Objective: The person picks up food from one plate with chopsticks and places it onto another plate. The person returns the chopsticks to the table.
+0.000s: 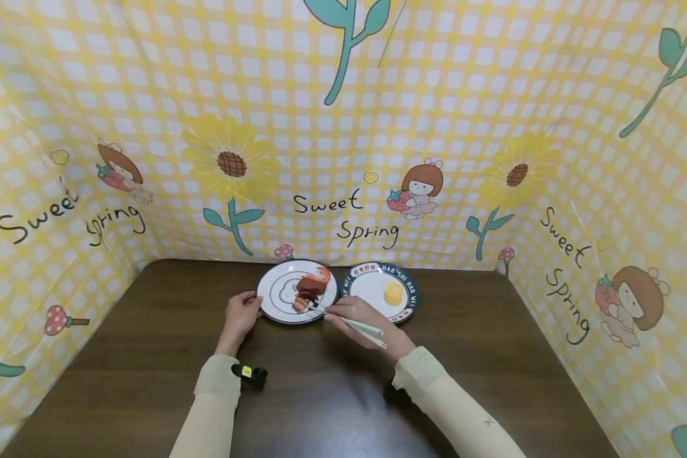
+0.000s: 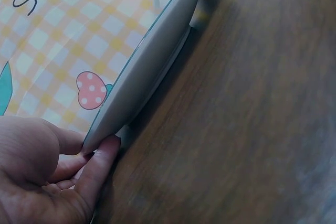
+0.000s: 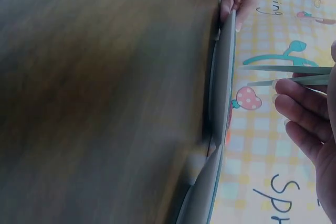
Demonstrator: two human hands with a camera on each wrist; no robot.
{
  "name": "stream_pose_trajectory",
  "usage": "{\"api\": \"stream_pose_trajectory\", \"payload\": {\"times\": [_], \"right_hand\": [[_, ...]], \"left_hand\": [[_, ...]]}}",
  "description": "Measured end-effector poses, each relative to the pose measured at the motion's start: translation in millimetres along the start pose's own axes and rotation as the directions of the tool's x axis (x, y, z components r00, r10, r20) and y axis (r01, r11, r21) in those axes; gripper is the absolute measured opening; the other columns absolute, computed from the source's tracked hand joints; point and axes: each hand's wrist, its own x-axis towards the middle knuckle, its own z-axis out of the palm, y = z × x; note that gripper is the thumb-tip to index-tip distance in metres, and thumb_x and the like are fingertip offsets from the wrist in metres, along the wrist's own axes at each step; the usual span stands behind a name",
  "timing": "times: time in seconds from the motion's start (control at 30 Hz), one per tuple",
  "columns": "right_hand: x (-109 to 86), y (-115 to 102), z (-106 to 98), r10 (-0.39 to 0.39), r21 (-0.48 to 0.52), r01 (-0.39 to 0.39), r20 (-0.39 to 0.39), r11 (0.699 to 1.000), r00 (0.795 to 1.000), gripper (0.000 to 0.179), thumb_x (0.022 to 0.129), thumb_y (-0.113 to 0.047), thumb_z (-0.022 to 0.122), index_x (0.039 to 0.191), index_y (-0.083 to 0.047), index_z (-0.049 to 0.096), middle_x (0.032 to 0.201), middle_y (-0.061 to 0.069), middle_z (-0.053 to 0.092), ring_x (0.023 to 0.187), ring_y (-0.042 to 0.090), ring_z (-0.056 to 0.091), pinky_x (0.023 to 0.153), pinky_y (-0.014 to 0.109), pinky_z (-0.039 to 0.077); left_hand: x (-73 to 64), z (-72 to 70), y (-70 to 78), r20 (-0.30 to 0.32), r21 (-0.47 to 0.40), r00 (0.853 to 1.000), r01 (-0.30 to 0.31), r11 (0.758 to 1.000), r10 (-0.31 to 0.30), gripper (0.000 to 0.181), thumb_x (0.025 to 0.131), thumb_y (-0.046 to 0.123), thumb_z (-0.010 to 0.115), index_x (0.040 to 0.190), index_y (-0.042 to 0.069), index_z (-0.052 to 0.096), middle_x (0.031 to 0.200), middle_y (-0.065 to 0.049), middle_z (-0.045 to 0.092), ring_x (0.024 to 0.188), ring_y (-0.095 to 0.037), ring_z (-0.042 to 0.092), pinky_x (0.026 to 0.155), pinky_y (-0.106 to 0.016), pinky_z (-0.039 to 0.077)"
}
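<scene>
My left hand (image 1: pixel 240 320) pinches the left rim of a white plate (image 1: pixel 276 304) with a dark edge. In the left wrist view, the thumb lies under the rim and fingers lie over it. Reddish-brown pieces of food (image 1: pixel 312 287), with an orange part at the far end, sit on the plate's right half. My right hand (image 1: pixel 359 318) holds a pair of pale green chopsticks (image 1: pixel 367 329). Their tips overlap the near end of the food in the head view. In the right wrist view, the chopsticks (image 3: pixel 286 68) stand slightly apart above the plate, nothing between their tips.
A second plate (image 1: pixel 359 294) with a dark lettered rim stands close on the right, holding a round yellow food piece (image 1: pixel 393 293). Both are on a dark wooden table (image 1: pixel 309 394). A yellow checked cloth (image 1: pixel 332 146) rises behind and at both sides.
</scene>
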Motion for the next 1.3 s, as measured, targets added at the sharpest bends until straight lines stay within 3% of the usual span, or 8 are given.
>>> {"api": "stream_pose_trajectory", "payload": {"times": [0.3,0.53,0.73,1.1,1.3], "right_hand": [[-15.8,10,-8,0.051,0.013,-0.050,-0.089,0.999,0.995,0.028,0.104,-0.024,0.061,0.119,-0.006,0.075,0.109,0.005,0.076,0.101,0.019,0.068,0.095,0.036,0.057],[-28.9,22,-17,-0.009,-0.007,0.008,-0.199,1.000,0.980,0.020,0.101,-0.018,0.064,0.109,-0.005,0.078,0.089,0.001,0.072,0.082,0.014,0.064,0.077,0.032,0.058],[-44.0,30,-28,0.078,-0.038,-0.086,-0.181,0.996,0.980,0.024,0.103,-0.020,0.061,0.114,-0.006,0.077,0.099,0.003,0.077,0.091,0.018,0.069,0.086,0.037,0.058],[-74.1,59,-40,0.124,-0.108,-0.173,-0.360,0.979,0.925,0.019,0.097,-0.016,0.067,0.107,-0.004,0.079,0.102,0.008,0.078,0.091,0.025,0.073,0.081,0.042,0.060],[-88.6,69,-45,0.177,-0.124,-0.241,-0.385,0.963,0.906,0.018,0.096,-0.016,0.070,0.102,-0.002,0.079,0.092,0.009,0.078,0.084,0.024,0.072,0.078,0.043,0.060]], "left_hand": [[0.8,0.1,-0.7,0.007,-0.003,1.000,0.000,1.000,0.000,0.050,0.108,0.019,0.049,0.148,-0.010,0.041,0.134,-0.028,0.054,0.116,-0.030,0.060,0.084,-0.020,0.058],[1.9,-0.2,-1.8,0.003,0.008,1.000,-0.003,1.000,0.003,0.051,0.108,0.020,0.049,0.149,-0.009,0.042,0.134,-0.028,0.054,0.113,-0.028,0.061,0.079,-0.017,0.056],[2.2,0.1,-2.9,0.001,0.009,1.000,-0.002,1.000,0.002,0.051,0.108,0.020,0.049,0.149,-0.009,0.041,0.134,-0.028,0.054,0.115,-0.029,0.061,0.083,-0.020,0.058],[2.6,1.4,-2.9,0.000,0.000,1.000,-0.017,1.000,0.017,0.050,0.108,0.018,0.049,0.148,-0.011,0.041,0.133,-0.029,0.054,0.114,-0.029,0.061,0.082,-0.019,0.058],[2.4,1.8,-3.1,0.002,0.010,1.000,-0.013,1.000,0.013,0.050,0.108,0.019,0.049,0.148,-0.010,0.042,0.133,-0.028,0.054,0.113,-0.028,0.061,0.082,-0.019,0.058]]}}
